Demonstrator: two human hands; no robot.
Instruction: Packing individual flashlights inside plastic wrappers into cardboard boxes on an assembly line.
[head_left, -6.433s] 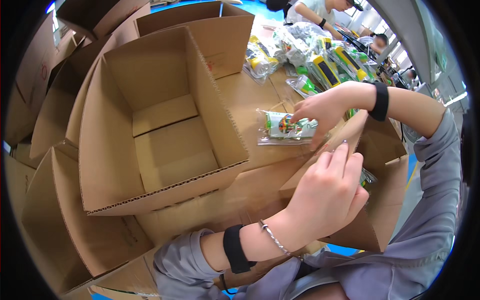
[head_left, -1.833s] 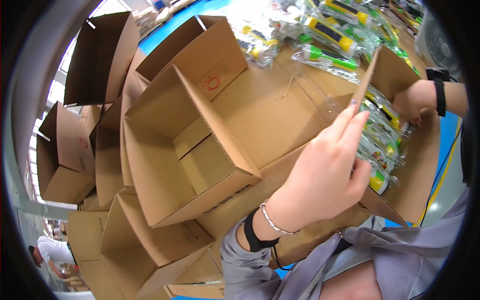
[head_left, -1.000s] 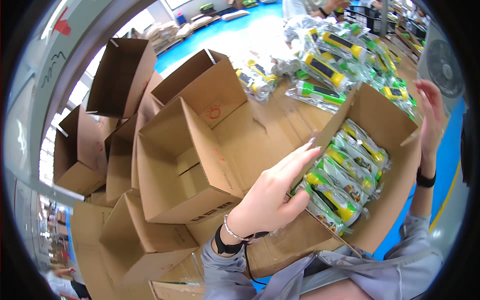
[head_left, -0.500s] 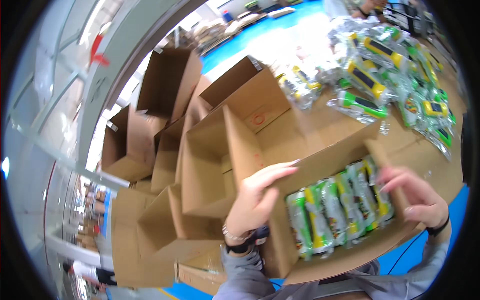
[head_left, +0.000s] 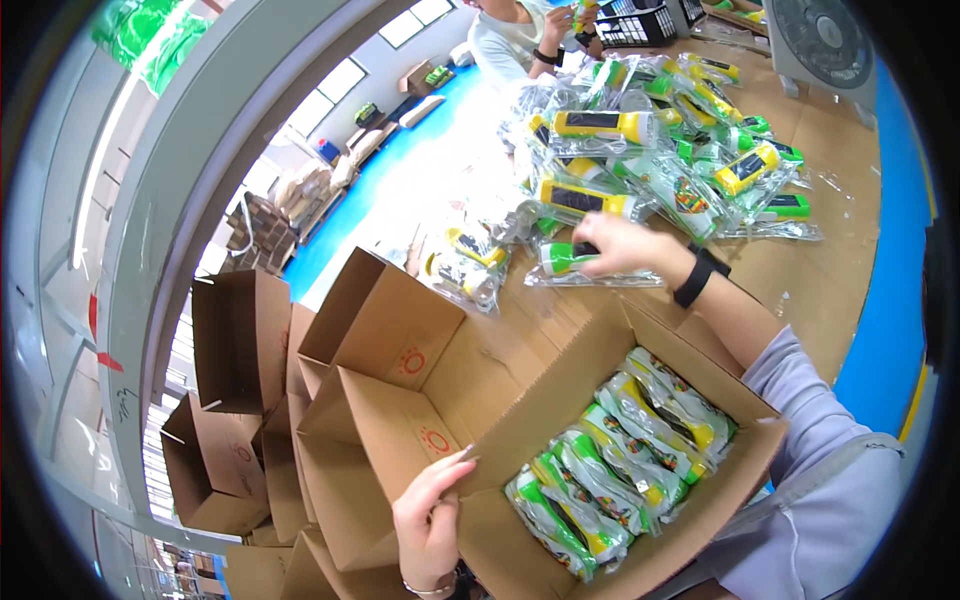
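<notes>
Across the counter (head_left: 835, 270), from the box (head_left: 555, 400) to one bagged torch (head_left: 562, 258), the right hand (head_left: 630, 247) has moved since the earlier frame. That box sits toward the counter's near edge, packed torches (head_left: 620, 465) inside. The left hand (head_left: 428, 520) is narrow at its rim; the right's fingers curl over the mid-counter torch, grip unclear. Best to take it by its solid body, box kept steady.
</notes>
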